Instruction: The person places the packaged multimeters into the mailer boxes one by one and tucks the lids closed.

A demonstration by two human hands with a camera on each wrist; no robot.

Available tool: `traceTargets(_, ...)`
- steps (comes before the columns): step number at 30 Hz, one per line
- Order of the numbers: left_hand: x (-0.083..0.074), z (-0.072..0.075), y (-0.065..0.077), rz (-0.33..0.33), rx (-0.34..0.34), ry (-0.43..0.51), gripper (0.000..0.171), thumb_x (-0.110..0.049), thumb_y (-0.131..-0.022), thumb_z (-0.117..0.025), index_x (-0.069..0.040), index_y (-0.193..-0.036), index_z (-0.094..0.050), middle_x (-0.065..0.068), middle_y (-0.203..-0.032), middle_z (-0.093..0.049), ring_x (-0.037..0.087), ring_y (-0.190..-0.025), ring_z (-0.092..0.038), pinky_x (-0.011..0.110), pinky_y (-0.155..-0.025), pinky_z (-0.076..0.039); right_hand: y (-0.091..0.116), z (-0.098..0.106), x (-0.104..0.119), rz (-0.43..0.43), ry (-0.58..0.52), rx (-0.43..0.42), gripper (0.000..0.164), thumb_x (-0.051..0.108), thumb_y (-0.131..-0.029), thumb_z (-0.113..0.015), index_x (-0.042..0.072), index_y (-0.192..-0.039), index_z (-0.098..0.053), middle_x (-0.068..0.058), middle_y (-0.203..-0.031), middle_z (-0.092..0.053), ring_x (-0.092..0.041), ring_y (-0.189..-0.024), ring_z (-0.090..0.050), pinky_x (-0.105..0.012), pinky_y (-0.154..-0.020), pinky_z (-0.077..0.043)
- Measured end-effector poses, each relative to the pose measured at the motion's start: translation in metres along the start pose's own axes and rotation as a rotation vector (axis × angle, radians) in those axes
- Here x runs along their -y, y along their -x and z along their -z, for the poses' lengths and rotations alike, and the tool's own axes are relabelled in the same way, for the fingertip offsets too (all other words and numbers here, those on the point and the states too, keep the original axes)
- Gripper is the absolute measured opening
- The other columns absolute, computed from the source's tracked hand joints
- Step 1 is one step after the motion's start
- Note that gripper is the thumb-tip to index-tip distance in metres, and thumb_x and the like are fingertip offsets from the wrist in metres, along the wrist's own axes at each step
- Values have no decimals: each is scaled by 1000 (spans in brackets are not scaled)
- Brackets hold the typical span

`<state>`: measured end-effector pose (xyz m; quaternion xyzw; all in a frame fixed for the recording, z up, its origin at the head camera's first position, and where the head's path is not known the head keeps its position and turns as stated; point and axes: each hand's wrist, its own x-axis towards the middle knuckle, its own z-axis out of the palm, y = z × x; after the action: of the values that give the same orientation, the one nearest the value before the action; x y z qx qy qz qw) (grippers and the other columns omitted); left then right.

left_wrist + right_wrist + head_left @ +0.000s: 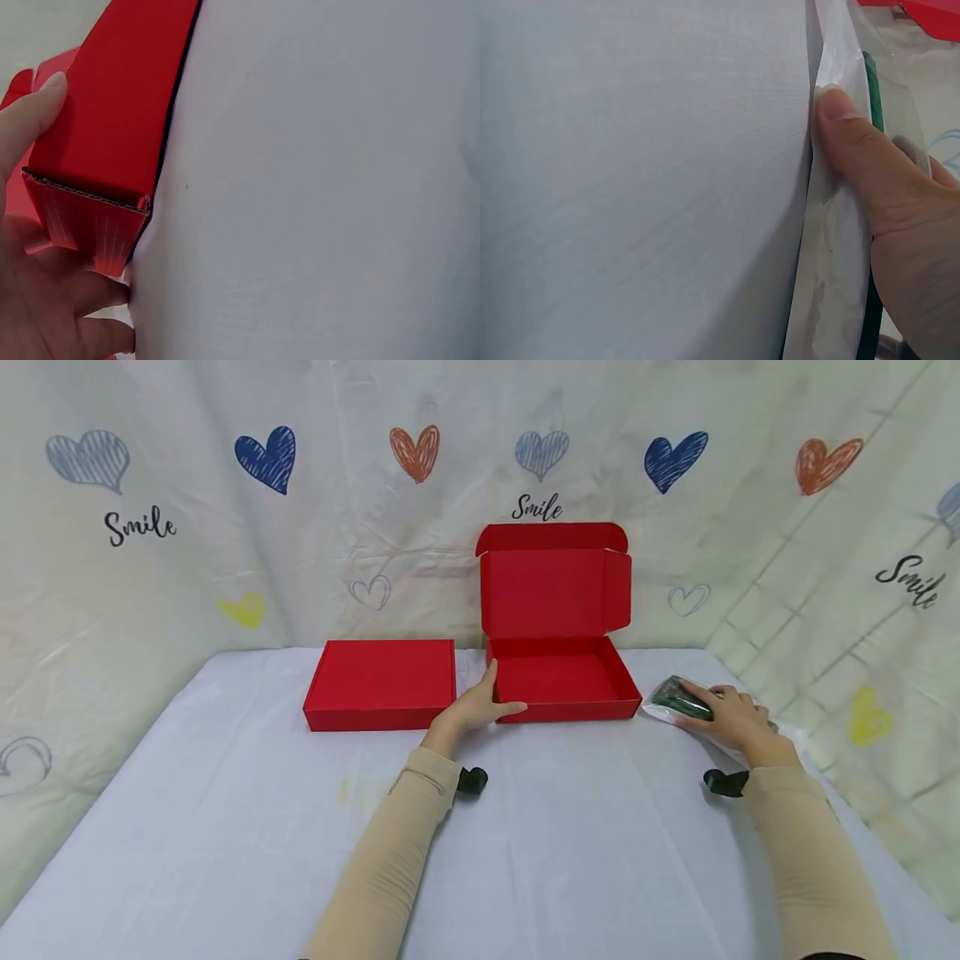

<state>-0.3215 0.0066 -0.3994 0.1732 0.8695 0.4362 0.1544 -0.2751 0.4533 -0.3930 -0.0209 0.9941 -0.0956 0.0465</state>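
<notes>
An open red cardboard box (567, 712) stands at the back of the table, its lid (543, 593) raised against the backdrop. My left hand (474, 706) grips its front left corner. In the left wrist view the thumb lies on the box's front wall (120, 97), while the other fingers are around its side. To the right, my right hand (727, 718) holds a clear plastic bag (660, 710) with something dark green inside. The right wrist view has the thumb pressed on the bag's pale near side (829, 255); the other fingers are mostly hidden behind it.
A closed red box (382, 681) lies left of the open one, beside my left wrist. White cloth covers the table (570, 843). Behind and at the right hangs a pale backdrop (330, 543) printed with hearts and the word Smile. Dark devices (472, 781) sit at both wrists.
</notes>
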Motion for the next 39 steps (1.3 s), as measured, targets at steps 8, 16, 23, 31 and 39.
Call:
traceTargets(8,0,0,0,5,-1,2,109,-46,-92,-73,-21,-166,3,11,-166,-26,31,-142,-35,55,-111,-41,0,-1,0,-30,-7,12,104,76,-90,-56,15,-164,-16,-49,-143,-23,-67,-124,-27,-80,-92,-25)
traceTargets(16,1,-1,2,11,3,9,108,-45,-93,-73,-21,-166,2,11,-167,-25,31,-141,-37,54,-110,-42,3,0,3,-27,-5,-3,102,75,-90,-56,14,-163,-20,-47,-139,-30,-66,-121,-31,-78,-89,-24)
traceTargets(23,1,1,1,4,13,26,107,-46,-93,-72,-21,-166,3,7,-170,-17,31,-149,-28,55,-115,-36,8,3,7,-20,-17,-20,98,71,-92,-59,13,-163,-22,-46,-138,-30,-65,-120,-30,-76,-88,-23)
traceTargets(31,2,0,3,3,19,49,108,-44,-92,-73,-21,-166,2,8,-170,-16,33,-149,-27,56,-113,-38,10,11,9,-8,-3,-57,93,68,-94,-59,15,-162,-24,-45,-138,-32,-64,-118,-31,-75,-85,-25)
traceTargets(39,0,1,5,-10,11,66,108,-40,-92,-73,-20,-166,2,8,-170,-15,33,-149,-26,57,-114,-37,11,25,12,6,10,-118,96,73,-92,-56,19,-164,-23,-45,-137,-33,-63,-117,-32,-71,-81,-27)
